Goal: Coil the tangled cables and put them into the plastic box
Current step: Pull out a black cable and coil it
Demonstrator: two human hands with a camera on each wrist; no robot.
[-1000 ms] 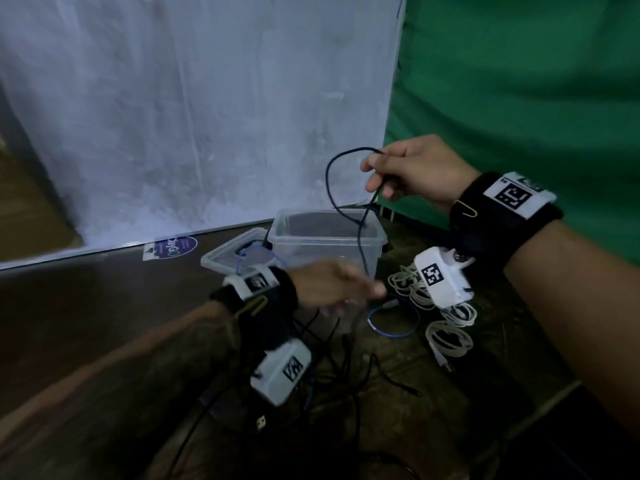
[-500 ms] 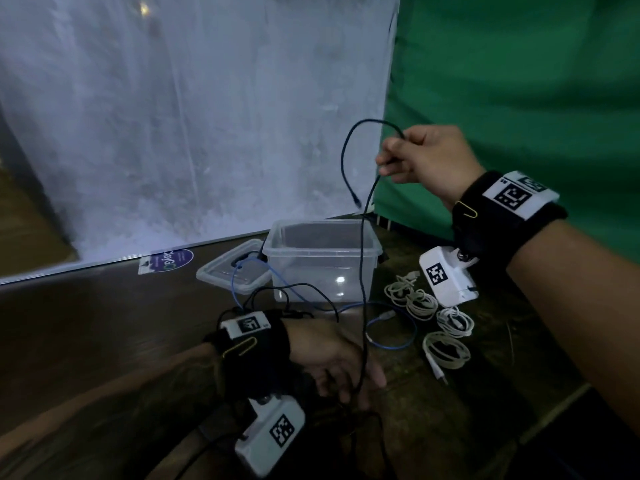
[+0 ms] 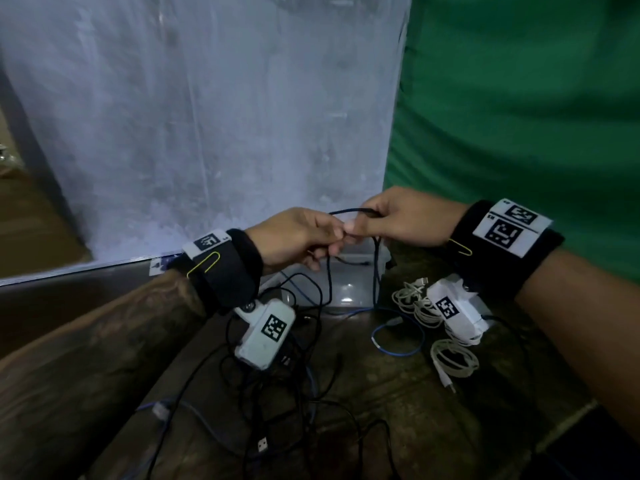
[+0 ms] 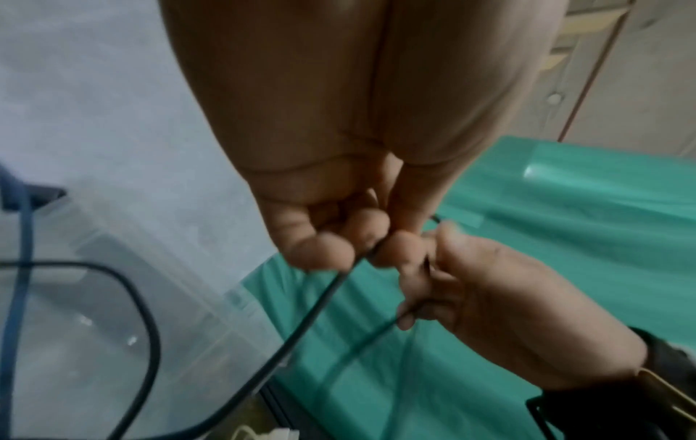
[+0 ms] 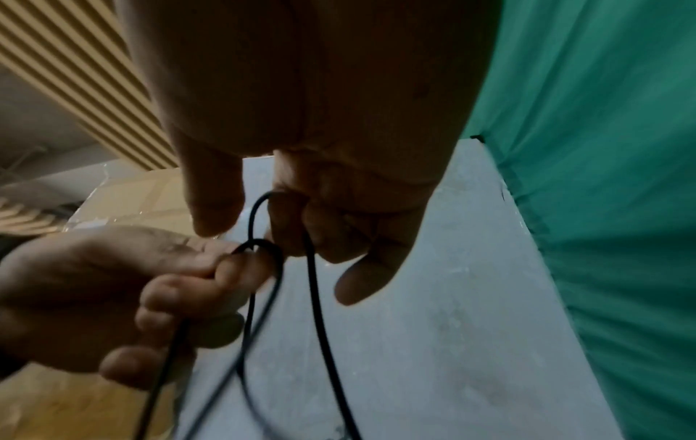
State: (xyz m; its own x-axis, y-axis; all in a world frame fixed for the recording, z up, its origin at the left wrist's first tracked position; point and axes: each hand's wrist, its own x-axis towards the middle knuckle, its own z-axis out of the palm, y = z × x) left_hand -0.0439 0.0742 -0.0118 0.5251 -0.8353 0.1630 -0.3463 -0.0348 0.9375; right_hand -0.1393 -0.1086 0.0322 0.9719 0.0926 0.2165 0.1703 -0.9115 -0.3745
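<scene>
Both hands meet in mid-air above the clear plastic box (image 3: pixel 349 289). My left hand (image 3: pixel 311 240) pinches a thin black cable (image 3: pixel 329 271), whose strands hang down toward the table. My right hand (image 3: pixel 388 223) grips the same black cable (image 5: pixel 312 285) in a loop at its top. In the left wrist view the left fingers (image 4: pixel 335 253) curl round the black cable (image 4: pixel 312 309), touching the right hand (image 4: pixel 501 315). A tangle of black cables (image 3: pixel 277 386) lies on the dark wooden table (image 3: pixel 398 410) below the hands.
White coiled cables (image 3: pixel 450 358) and a blue cable loop (image 3: pixel 398 337) lie right of the box. A USB plug (image 3: pixel 262 445) sits near the front. A grey sheet (image 3: pixel 207 116) hangs behind, a green cloth (image 3: pixel 519 98) to its right.
My left hand rose from the table up to the right hand and took hold of the black cable. The right hand came down and left toward it.
</scene>
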